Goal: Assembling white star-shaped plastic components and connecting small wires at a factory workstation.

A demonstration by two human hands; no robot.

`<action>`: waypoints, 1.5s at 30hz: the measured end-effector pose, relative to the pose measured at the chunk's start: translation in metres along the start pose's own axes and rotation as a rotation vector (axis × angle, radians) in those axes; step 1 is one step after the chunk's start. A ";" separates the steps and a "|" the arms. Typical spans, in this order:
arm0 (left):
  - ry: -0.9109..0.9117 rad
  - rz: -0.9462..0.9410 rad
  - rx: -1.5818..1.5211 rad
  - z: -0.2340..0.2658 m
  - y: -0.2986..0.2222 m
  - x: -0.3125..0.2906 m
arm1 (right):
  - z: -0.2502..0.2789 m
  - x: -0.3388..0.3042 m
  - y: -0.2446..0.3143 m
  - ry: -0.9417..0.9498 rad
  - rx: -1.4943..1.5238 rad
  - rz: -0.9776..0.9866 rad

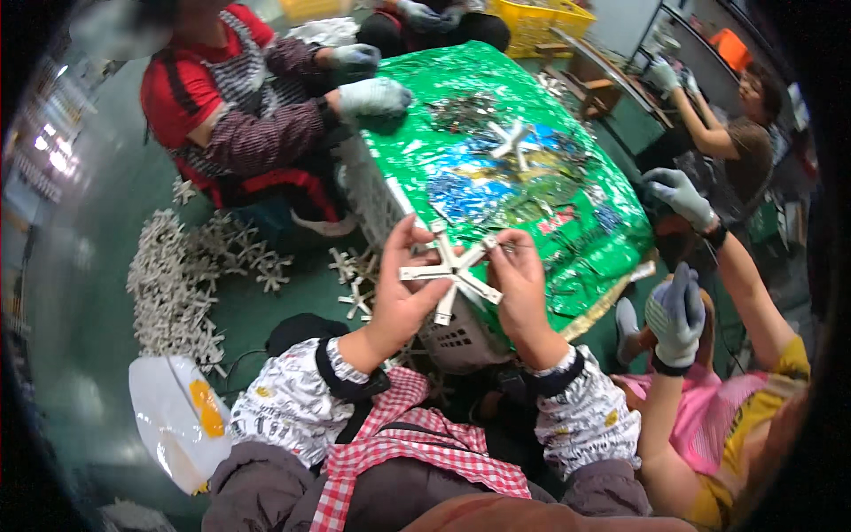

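Observation:
Between my two hands I hold a white five-armed star-shaped plastic base [453,269], raised over the near edge of the work surface. My left hand [401,293] has its thumb and fingers closed round the left arms of the piece. My right hand [523,293] pinches the tip of its upper right arm. Beyond them lies a shiny green plastic sheet [425,75] with a printed picture, covering the work surface. Small dark metal parts [463,113] are heaped on it, and small bluish parts [456,197] are spread nearer to me. Another white star base [511,144] rests among them.
A large heap of white star bases [173,288] covers the floor at left, near a white plastic tub-like object [182,417]. A co-worker's gloved hand [374,97] rests at the far left edge. Another's gloved hand [678,315] is close at right. A yellow crate [545,27] stands behind.

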State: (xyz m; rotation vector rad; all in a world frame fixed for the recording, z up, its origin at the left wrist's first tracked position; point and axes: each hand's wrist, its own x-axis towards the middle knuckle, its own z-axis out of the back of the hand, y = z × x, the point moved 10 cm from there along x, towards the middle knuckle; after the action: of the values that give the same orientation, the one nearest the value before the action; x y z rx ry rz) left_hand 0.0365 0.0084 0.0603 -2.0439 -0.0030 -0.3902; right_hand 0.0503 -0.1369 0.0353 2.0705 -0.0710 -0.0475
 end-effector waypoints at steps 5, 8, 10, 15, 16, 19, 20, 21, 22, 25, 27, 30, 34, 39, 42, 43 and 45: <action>0.098 0.000 0.088 0.004 0.005 0.004 | -0.008 -0.003 0.008 0.040 -0.049 -0.002; 0.231 0.101 -0.001 -0.005 0.008 0.001 | -0.010 -0.002 0.015 0.023 -0.063 0.061; 0.250 0.086 0.070 -0.005 0.001 -0.001 | -0.011 -0.002 0.016 0.044 -0.066 0.085; 0.400 0.012 0.321 -0.004 -0.006 -0.002 | -0.011 -0.008 -0.007 0.097 -0.043 -0.027; 0.397 0.046 0.320 -0.005 -0.007 -0.001 | -0.013 -0.009 -0.015 0.114 -0.042 -0.090; 0.329 0.100 0.286 -0.005 -0.003 -0.010 | -0.024 -0.016 -0.011 0.155 -0.030 -0.032; 0.320 0.090 0.367 -0.006 -0.002 -0.009 | -0.025 -0.016 -0.011 0.171 -0.076 -0.044; 0.336 0.002 0.437 -0.019 -0.014 -0.006 | -0.025 -0.017 -0.008 0.172 -0.087 -0.033; 0.336 0.013 0.435 -0.015 -0.012 -0.003 | -0.022 -0.016 -0.010 0.165 -0.084 -0.042; 0.434 -0.037 0.677 -0.013 -0.005 -0.010 | -0.020 -0.016 -0.004 0.223 -0.222 0.019; 0.292 0.027 0.590 0.005 0.004 -0.009 | -0.015 -0.014 -0.004 0.216 -0.394 0.016; 0.173 0.047 0.575 0.029 0.013 -0.004 | -0.005 -0.007 0.003 0.137 -0.435 0.000; 0.159 -0.033 0.636 0.035 -0.001 0.006 | -0.010 0.003 0.015 0.178 -0.345 0.005; 0.176 0.097 0.563 0.032 0.016 0.005 | -0.013 0.003 0.017 0.229 -0.229 -0.008; 0.250 0.054 0.633 0.020 0.014 0.003 | -0.016 0.002 0.012 0.261 -0.184 -0.037; 0.258 0.038 0.641 0.018 0.013 0.002 | -0.017 0.001 0.008 0.281 -0.187 -0.070; 0.262 0.022 0.647 0.015 0.012 0.001 | -0.020 -0.002 0.005 0.309 -0.193 -0.097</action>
State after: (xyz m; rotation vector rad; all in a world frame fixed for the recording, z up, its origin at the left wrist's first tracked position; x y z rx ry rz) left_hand 0.0433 0.0156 0.0439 -1.3462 0.0474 -0.5585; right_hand 0.0498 -0.1220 0.0492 1.8651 0.2166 0.1988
